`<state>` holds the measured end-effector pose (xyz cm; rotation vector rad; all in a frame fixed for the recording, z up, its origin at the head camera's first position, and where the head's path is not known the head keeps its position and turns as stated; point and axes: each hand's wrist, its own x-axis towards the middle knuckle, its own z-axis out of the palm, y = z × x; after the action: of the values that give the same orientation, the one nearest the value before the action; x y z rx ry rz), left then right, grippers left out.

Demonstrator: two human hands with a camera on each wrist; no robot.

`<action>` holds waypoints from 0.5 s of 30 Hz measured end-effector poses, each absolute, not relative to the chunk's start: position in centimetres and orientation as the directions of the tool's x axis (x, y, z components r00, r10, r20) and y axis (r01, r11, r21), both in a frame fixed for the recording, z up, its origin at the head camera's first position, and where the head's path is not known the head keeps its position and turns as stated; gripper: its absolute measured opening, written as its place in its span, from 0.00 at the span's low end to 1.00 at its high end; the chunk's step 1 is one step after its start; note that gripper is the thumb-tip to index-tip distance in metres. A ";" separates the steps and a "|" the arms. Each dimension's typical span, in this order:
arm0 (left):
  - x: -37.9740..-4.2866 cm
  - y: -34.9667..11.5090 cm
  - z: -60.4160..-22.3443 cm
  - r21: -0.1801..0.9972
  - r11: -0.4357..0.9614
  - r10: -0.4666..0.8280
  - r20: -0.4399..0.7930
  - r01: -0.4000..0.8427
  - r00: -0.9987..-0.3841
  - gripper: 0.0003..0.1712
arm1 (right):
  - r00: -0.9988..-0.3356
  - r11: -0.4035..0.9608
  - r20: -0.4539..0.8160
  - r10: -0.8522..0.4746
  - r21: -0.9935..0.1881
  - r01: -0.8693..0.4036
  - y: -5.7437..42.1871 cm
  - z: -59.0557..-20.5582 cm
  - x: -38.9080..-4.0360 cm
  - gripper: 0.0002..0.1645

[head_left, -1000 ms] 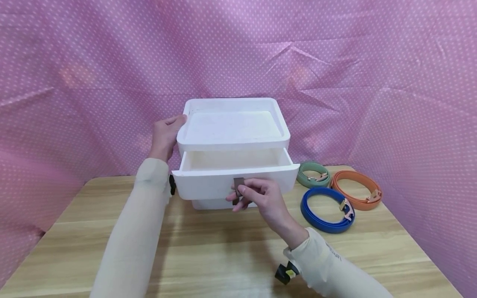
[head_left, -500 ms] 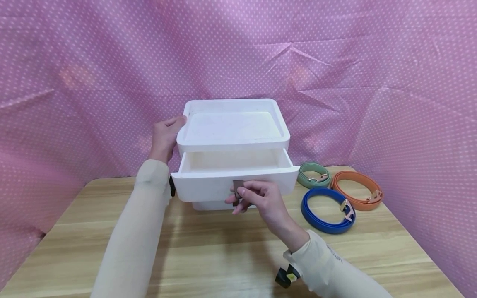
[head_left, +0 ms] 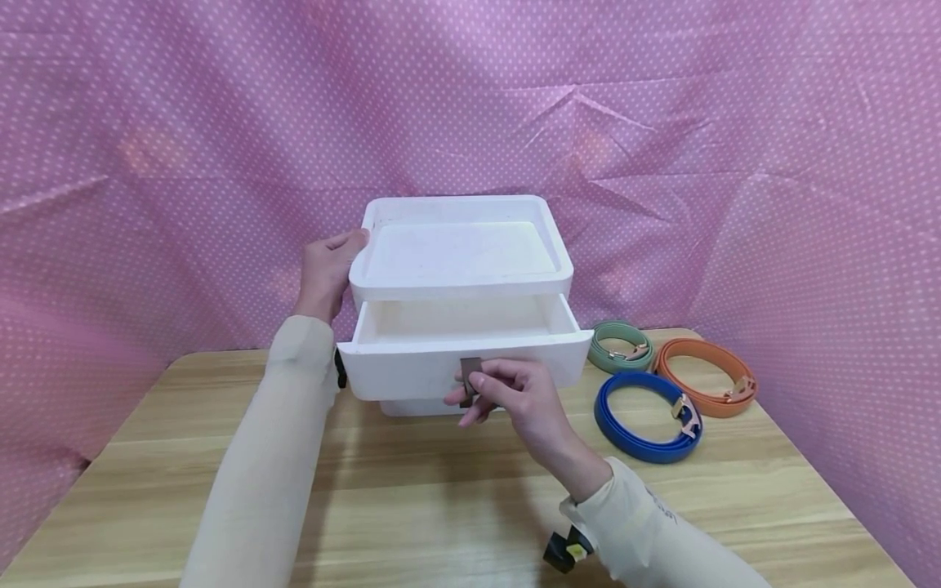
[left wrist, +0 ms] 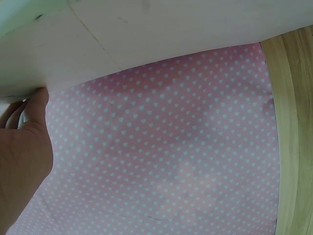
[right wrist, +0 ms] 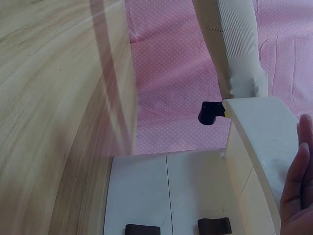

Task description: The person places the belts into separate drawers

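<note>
White drawer unit (head_left: 459, 253), centre of the frame, on a wood-grain tabletop (head_left: 397, 523), its top drawer (head_left: 404, 371) pulled out. Right hand (head_left: 525, 400): its grip is closed on the brown pull tab (head_left: 470, 370) at the middle of the drawer front, pinching it, with the palm just right of the tab. Left hand (head_left: 323, 269): its grip holds the unit's upper left edge. Compared with half a second earlier, both hands and the drawer keep practically the same places. The left arm stretches nearly straight from the lower left; the right arm slants in from the lower right (a green belt (head_left: 613, 365), an orange belt (head_left: 706, 404) and a blue belt (head_left: 634, 444) lie coiled above it).
</note>
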<state>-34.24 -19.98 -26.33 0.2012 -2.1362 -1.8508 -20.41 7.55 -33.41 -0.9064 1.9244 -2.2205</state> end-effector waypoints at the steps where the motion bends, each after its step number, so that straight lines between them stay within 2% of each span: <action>1: -34.2 -20.0 -26.3 0.984 0.155 -0.301 0.137 0.093 -0.944 0.32 | -0.822 -0.218 0.387 -0.418 -0.921 -0.323 7.5 -33.4 -20.4 0.15; 15: -34.2 -19.9 -26.3 0.983 0.148 -0.303 0.146 0.104 -0.942 0.32 | -0.815 -0.223 0.394 -0.426 -0.918 -0.327 7.7 -33.5 -20.1 0.14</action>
<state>-34.15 -19.90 -26.28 0.1912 -2.1218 -1.8581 -20.08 7.71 -33.50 -0.9302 1.9132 -2.2178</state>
